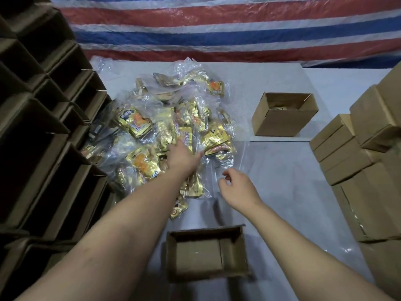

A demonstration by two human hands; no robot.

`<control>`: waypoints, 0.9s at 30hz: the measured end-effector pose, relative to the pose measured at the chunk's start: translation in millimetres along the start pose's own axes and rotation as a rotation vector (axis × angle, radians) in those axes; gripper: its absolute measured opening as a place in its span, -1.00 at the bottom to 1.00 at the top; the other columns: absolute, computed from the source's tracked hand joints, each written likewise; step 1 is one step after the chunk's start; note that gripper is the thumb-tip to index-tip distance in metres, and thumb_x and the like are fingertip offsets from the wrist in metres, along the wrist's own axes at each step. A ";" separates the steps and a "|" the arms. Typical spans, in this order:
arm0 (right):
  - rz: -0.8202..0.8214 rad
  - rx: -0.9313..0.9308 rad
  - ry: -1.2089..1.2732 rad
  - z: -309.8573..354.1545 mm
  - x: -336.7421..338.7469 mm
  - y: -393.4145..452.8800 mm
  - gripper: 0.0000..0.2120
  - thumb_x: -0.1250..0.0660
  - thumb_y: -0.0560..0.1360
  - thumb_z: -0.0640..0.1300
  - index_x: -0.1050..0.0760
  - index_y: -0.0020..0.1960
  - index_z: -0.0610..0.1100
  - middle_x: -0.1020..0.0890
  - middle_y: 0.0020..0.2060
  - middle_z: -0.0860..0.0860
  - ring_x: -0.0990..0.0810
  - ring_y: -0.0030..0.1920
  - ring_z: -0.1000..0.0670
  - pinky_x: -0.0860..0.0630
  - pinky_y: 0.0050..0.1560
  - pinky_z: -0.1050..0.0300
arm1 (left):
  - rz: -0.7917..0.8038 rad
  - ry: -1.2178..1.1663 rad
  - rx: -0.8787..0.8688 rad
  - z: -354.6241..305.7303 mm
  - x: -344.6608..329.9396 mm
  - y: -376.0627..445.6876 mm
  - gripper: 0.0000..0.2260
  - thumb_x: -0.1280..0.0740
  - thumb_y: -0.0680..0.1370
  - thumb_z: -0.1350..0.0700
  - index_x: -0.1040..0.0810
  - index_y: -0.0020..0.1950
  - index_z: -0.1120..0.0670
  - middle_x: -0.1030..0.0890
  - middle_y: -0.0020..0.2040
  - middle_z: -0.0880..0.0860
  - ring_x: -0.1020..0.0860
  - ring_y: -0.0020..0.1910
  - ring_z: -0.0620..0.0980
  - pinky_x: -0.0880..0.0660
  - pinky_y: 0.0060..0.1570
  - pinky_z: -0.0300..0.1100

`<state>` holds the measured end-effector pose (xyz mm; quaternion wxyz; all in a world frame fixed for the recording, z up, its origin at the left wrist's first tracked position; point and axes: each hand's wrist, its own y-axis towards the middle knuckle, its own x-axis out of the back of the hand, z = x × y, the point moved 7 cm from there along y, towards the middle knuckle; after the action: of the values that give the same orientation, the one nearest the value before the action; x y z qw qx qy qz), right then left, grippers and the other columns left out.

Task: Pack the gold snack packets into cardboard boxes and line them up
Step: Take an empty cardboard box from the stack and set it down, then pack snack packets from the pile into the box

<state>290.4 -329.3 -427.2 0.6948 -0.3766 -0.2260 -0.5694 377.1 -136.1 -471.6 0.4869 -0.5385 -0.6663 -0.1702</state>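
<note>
I see the pile of gold snack packets [169, 135] at centre frame, left of middle, lying mixed with clear plastic bags [219, 164] on the pale table cover [293, 192].

My left hand [181, 156] is stretched into the lower middle of the pile, palm down on the packets. Its fingers are buried among packets and plastic, so I cannot tell whether they grasp one or lie flat.

My right hand [235, 185] hangs just right of the pile's lower edge, over the clear plastic. Its fingers are loosely curled and it holds nothing.

An open cardboard box [206, 255] sits at bottom centre, between my forearms; no packets show on its floor.

A second open box [284, 114] stands at right of centre, well apart from the first. A little gold shows inside it, too small to identify.

Closed small boxes [338, 146] are stacked at the right edge, against larger cartons [373, 203].

Stacks of open-topped boxes [43, 109] fill the left edge of the frame.

A red, white and blue striped tarpaulin [217, 29] spans the top.
</note>
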 end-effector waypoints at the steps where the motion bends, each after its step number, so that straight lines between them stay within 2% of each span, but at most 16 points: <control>1: -0.014 -0.013 0.021 -1.3 0.5 5.9 -0.72 -0.19 0.56 -0.04 -0.50 0.20 -0.11 -0.57 0.11 -0.03 -0.53 0.13 -0.08 -0.47 0.15 0.03 | -0.012 0.012 0.014 0.2 -5.9 3.4 -0.15 -0.42 0.41 -0.27 -0.12 0.54 0.05 -0.21 0.46 0.26 -0.38 0.35 0.29 -0.47 0.21 0.13; 5: -0.034 -0.016 0.071 -5.5 -4.3 13.1 -0.82 -0.23 0.54 -0.09 -0.51 0.10 -0.11 -0.57 0.00 -0.02 -0.53 0.04 -0.08 -0.47 0.11 0.03 | -0.033 -0.003 0.043 7.8 -19.5 6.8 -0.20 -0.51 0.41 0.04 -0.13 0.52 0.04 -0.13 0.50 0.25 -0.35 0.34 0.32 -0.50 0.23 0.12; 8: -0.020 -0.014 0.137 -1.4 -7.2 12.6 -0.85 -0.24 0.55 -0.14 -0.51 0.07 -0.12 -0.56 -0.02 -0.02 -0.53 -0.02 -0.03 -0.45 0.01 0.11 | -0.014 -0.093 0.056 9.6 -12.8 3.5 -0.18 -0.43 0.42 0.29 -0.07 0.55 -0.04 -0.06 0.53 0.19 -0.46 0.22 0.25 -0.60 -0.08 -0.07; 10: -0.013 -0.052 0.237 3.8 -8.7 13.3 -0.91 -0.24 0.55 -0.14 -0.49 0.03 -0.07 -0.55 -0.07 0.03 -0.52 -0.08 0.03 -0.40 -0.10 0.20 | -0.009 -0.061 0.045 9.2 -6.0 -3.1 -0.22 -0.34 0.47 0.34 -0.03 0.57 0.01 -0.06 0.54 0.20 -0.46 0.24 0.24 -0.57 -0.12 -0.12; 12: -0.013 -0.111 0.384 13.4 -11.3 16.4 -0.94 -0.26 0.56 -0.11 -0.48 0.01 -0.03 -0.55 -0.10 0.10 -0.52 -0.12 0.12 -0.36 -0.22 0.31 | -0.001 -0.062 0.031 8.6 1.5 -16.4 -0.34 -0.28 0.52 0.31 -0.08 0.56 0.12 -0.24 0.47 0.23 -0.48 0.26 0.20 -0.57 0.03 -0.06; 13: -0.010 -0.141 0.455 19.7 -12.8 18.9 -0.92 -0.27 0.56 -0.08 -0.49 0.03 -0.04 -0.56 -0.10 0.11 -0.53 -0.11 0.11 -0.35 -0.24 0.31 | -0.018 -0.131 0.022 9.2 6.9 -25.3 -0.44 -0.27 0.53 0.31 -0.18 0.50 0.16 -0.44 0.30 0.20 -0.55 0.13 0.14 -0.58 -0.06 -0.08; 14: -0.002 -0.172 0.530 26.2 -14.8 21.8 -0.85 -0.28 0.57 -0.03 -0.50 0.08 -0.05 -0.57 -0.06 0.10 -0.55 -0.07 0.08 -0.36 -0.23 0.29 | -0.048 -0.211 0.005 9.7 13.1 -35.9 -0.55 -0.27 0.53 0.30 -0.29 0.41 0.19 -0.55 0.05 0.12 -0.59 -0.08 0.05 -0.55 -0.24 -0.12; 15: 0.014 -0.208 0.619 32.9 -17.0 25.5 -0.74 -0.31 0.56 0.04 -0.48 0.18 -0.07 -0.58 0.01 0.07 -0.55 0.00 0.04 -0.39 -0.19 0.26 | -0.083 -0.263 -0.025 9.3 20.2 -47.5 -0.66 -0.26 0.54 0.29 -0.37 0.31 0.19 -0.53 -0.15 0.01 -0.54 -0.24 -0.02 -0.47 -0.35 -0.16; 16: 0.046 -0.243 0.713 40.3 -18.4 29.2 -0.57 -0.35 0.53 0.12 -0.43 0.29 -0.09 -0.57 0.12 0.03 -0.55 0.08 0.01 -0.45 -0.09 0.21 | -0.114 -0.291 -0.071 6.5 27.6 -60.6 -0.73 -0.25 0.54 0.29 -0.41 0.24 0.17 -0.51 -0.23 -0.04 -0.50 -0.30 -0.07 -0.42 -0.38 -0.18; 18: 0.138 -0.290 0.864 55.4 -22.0 34.6 -0.07 -0.47 0.32 0.34 -0.21 0.50 -0.09 -0.46 0.37 -0.09 -0.49 0.31 -0.12 -0.48 0.25 -0.08 | -0.146 -0.325 -0.204 -2.0 38.7 -87.5 -0.74 -0.18 0.54 0.31 -0.44 0.20 0.11 -0.59 -0.14 0.01 -0.54 -0.25 -0.05 -0.49 -0.29 -0.14; 19: 0.184 -0.316 0.911 60.5 -23.3 35.5 0.17 -0.51 0.14 0.41 -0.10 0.55 -0.07 -0.39 0.45 -0.12 -0.44 0.38 -0.18 -0.42 0.35 -0.20 | -0.147 -0.350 -0.275 -7.8 43.7 -100.2 -0.69 -0.16 0.55 0.31 -0.44 0.25 0.07 -0.62 -0.05 0.04 -0.58 -0.17 -0.01 -0.55 -0.19 -0.09; 20: 0.219 -0.333 0.952 64.0 -23.4 36.0 0.29 -0.52 0.03 0.41 -0.04 0.57 -0.04 -0.37 0.46 -0.14 -0.44 0.39 -0.21 -0.40 0.36 -0.25 | -0.146 -0.374 -0.337 -12.7 47.8 -111.4 -0.64 -0.15 0.55 0.31 -0.42 0.30 0.05 -0.62 0.03 0.05 -0.59 -0.09 0.03 -0.57 -0.10 -0.06; 22: 0.245 -0.357 1.100 65.5 -21.4 36.1 0.21 -0.55 0.09 0.30 -0.08 0.57 -0.07 -0.48 0.38 -0.19 -0.57 0.22 -0.16 -0.57 0.16 -0.11 | -0.170 -0.398 -0.408 -18.2 56.3 -125.7 -0.58 -0.13 0.54 0.32 -0.40 0.36 0.04 -0.62 0.09 0.09 -0.59 0.00 0.07 -0.56 -0.01 -0.03; 24: 0.235 -0.351 1.224 63.1 -19.3 30.6 -0.14 -0.51 0.28 0.22 -0.33 0.44 -0.15 -0.63 0.17 -0.16 -0.68 -0.07 -0.02 -0.58 -0.19 0.12 | -0.188 -0.415 -0.431 -21.4 64.0 -136.2 -0.57 -0.14 0.53 0.33 -0.41 0.37 0.06 -0.63 0.11 0.11 -0.59 0.04 0.10 -0.54 0.01 -0.07; 26: 0.221 -0.302 1.231 56.7 -18.5 22.2 -0.45 -0.42 0.33 0.28 -0.55 0.16 -0.07 -0.69 -0.05 -0.04 -0.69 -0.21 0.09 -0.47 -0.21 0.13 | -0.184 -0.464 -0.425 -23.4 69.0 -143.4 -0.59 -0.13 0.55 0.31 -0.42 0.37 0.07 -0.62 0.12 0.08 -0.59 0.06 0.05 -0.51 0.01 -0.16; 27: 0.202 -0.283 1.245 51.0 -20.4 17.0 -0.48 -0.39 0.32 0.31 -0.58 0.10 -0.04 -0.70 -0.11 0.00 -0.68 -0.17 0.08 -0.47 -0.14 0.11 | -0.181 -0.516 -0.404 -22.9 71.3 -146.2 -0.62 -0.13 0.58 0.28 -0.43 0.37 0.07 -0.62 0.12 0.05 -0.58 0.07 0.01 -0.51 0.02 -0.17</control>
<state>307.5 -275.6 -415.6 0.6897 -0.0833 0.3335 -0.6373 262.4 -166.9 -358.0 0.1685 -0.5881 -0.7655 -0.1994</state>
